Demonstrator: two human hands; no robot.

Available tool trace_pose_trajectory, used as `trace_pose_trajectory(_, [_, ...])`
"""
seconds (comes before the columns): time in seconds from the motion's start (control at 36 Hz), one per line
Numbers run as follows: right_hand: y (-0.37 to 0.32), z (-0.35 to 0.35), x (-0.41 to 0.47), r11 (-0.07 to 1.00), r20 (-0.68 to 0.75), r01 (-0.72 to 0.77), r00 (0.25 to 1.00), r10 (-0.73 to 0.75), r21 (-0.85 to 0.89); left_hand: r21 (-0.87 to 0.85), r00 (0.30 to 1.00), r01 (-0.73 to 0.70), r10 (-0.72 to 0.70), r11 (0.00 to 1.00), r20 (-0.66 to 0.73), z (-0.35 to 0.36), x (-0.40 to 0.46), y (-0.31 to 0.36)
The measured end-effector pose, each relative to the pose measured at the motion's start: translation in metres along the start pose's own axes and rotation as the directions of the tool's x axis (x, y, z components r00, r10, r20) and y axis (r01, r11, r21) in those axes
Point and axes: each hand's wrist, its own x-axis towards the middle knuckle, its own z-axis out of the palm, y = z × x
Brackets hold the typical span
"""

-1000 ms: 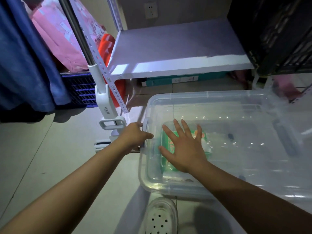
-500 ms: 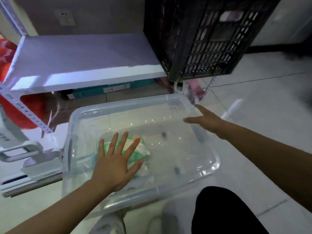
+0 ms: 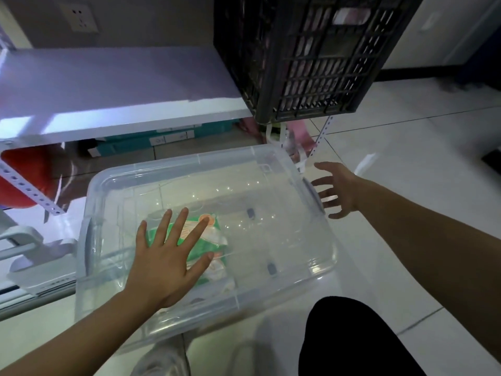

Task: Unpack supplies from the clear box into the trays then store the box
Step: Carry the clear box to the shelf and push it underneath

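Clear box (image 3: 284,185) sits on the tiled floor (image 3: 406,164), lid on, right in front of the white shelf (image 3: 113,85). Left hand (image 3: 165,259) lies flat on the lid near the box's left end — fingers straight and spread, grip wide open, nothing held. Under the lid, directly beneath that hand, a green-and-white packet (image 3: 214,240) lies inside the box; rest of the interior looks mostly bare, a few small dark bits I can't identify. Right hand (image 3: 336,189) is at the box's right end, just beside the grey latch (image 3: 313,196) — fingers loosely spread, grip open, holding nothing; can't tell if the fingertips touch the latch. Black slatted crate (image 3: 303,55) stands on the shelf's right end, above the box's far corner. Person's black-clad knee (image 3: 349,340) at bottom right.
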Motion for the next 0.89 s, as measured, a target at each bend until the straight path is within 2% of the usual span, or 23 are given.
trace_pose_trajectory(0.08, [-0.011,0.006,-0.007,0.987,-0.004,-0.008,1.000,0.007,-0.163,-0.005,1.000,0.004,-0.004,1.000,0.008,-0.001,0.000,0.002])
trace_pose_trajectory(0.19, [-0.020,0.030,-0.010,0.913,-0.054,0.023,0.997,-0.049,-0.407,-0.012,1.000,0.006,-0.006,1.000,0.003,-0.002,-0.001,0.001])
trace_pose_trajectory(0.28, [-0.021,0.043,-0.006,0.885,-0.118,0.042,0.987,-0.108,-0.464,-0.008,1.000,0.014,-0.014,1.000,0.001,-0.001,-0.001,-0.001])
trace_pose_trajectory(0.39, [-0.018,0.048,-0.004,0.895,-0.158,0.039,0.980,-0.121,-0.444,0.007,1.000,0.013,-0.013,1.000,-0.003,0.002,-0.001,-0.001])
trace_pose_trajectory(0.44, [-0.016,0.053,-0.005,0.889,-0.200,0.079,0.962,-0.187,-0.452,0.003,1.000,0.012,-0.012,1.000,-0.005,0.002,-0.001,-0.001])
trace_pose_trajectory(0.56, [-0.012,0.063,-0.010,0.724,-0.272,0.150,0.860,-0.432,-0.674,0.010,1.000,0.024,-0.024,1.000,0.012,0.001,-0.002,-0.001])
trace_pose_trajectory(0.67, [-0.006,0.060,-0.018,0.668,-0.256,0.147,0.847,-0.466,-0.730,0.004,0.996,0.015,-0.015,1.000,0.088,-0.009,-0.003,-0.001])
trace_pose_trajectory(0.72, [0.002,0.057,-0.021,0.708,-0.230,0.189,0.862,-0.451,-0.680,-0.052,0.988,0.000,0.008,0.999,0.152,-0.021,-0.002,-0.008])
trace_pose_trajectory(0.78, [0.017,0.051,-0.028,0.801,-0.188,0.284,0.880,-0.436,-0.527,-0.151,0.987,0.037,-0.012,0.988,0.163,-0.036,-0.006,-0.021])
trace_pose_trajectory(0.83, [0.040,0.038,-0.038,0.908,-0.116,0.337,0.920,-0.373,-0.251,-0.248,0.991,0.098,-0.070,0.964,0.116,-0.049,-0.018,-0.035])
trace_pose_trajectory(0.89, [0.068,0.023,-0.047,0.956,-0.042,0.292,0.956,-0.291,0.025,-0.275,0.990,0.138,-0.125,0.952,0.064,-0.056,-0.037,-0.049])
